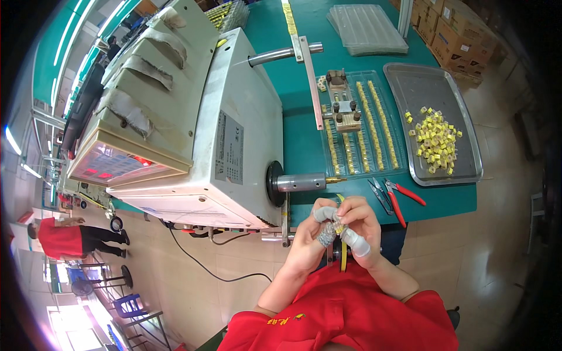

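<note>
Close to my body, my left hand (pixel 311 234) and my right hand (pixel 362 229) meet with fingers pinched together. Between the fingertips they hold a small yellow wound part (pixel 338 228), mostly hidden by the fingers. Pale wraps cover some fingers on both hands. A narrow strip of yellow tape (pixel 343 257) hangs just below the fingers. Beyond my left hand, the winding machine's metal spindle (pixel 301 182) points right from its white housing (pixel 237 140). Near my right hand lie red-handled pliers (pixel 396 206) and a pair of tweezers (pixel 380 196).
On the green table, a clear tray (pixel 401 162) carries rows of yellow parts below a metal clamp fixture (pixel 345 108). A metal tray (pixel 404 88) holds a heap of yellow parts (pixel 436 140). Stacked plastic trays (pixel 369 29) lie behind. Another person (pixel 61 238) stands far left.
</note>
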The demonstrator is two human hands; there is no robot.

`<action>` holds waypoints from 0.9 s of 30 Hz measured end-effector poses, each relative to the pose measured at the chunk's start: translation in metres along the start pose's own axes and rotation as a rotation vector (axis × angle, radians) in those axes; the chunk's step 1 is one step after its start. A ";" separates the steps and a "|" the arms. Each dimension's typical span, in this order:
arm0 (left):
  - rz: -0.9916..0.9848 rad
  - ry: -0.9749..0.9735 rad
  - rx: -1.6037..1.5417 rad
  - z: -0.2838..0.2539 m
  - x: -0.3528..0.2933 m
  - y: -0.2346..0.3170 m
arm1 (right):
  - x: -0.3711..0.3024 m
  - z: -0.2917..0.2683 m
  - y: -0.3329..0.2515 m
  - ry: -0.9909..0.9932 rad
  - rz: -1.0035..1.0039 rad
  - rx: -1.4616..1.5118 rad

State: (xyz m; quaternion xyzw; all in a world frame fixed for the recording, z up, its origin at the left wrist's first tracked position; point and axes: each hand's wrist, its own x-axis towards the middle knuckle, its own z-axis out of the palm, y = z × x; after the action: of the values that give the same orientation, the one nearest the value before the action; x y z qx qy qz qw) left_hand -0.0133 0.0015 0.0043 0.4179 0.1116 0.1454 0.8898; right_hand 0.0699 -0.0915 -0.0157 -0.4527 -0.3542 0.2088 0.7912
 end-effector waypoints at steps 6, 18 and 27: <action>0.072 0.012 0.180 -0.001 0.001 0.000 | 0.002 0.005 0.000 0.002 -0.027 0.142; -0.174 0.012 -0.201 0.001 0.001 0.003 | 0.006 -0.011 -0.002 -0.032 0.004 -0.141; -0.230 0.060 -0.258 -0.001 0.001 -0.003 | 0.006 -0.011 0.008 0.039 -0.286 -0.598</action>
State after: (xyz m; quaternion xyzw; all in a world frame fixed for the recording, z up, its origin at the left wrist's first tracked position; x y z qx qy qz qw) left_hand -0.0121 0.0005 0.0011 0.2801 0.1655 0.0681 0.9432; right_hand 0.0818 -0.0902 -0.0241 -0.6145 -0.4446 -0.0261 0.6512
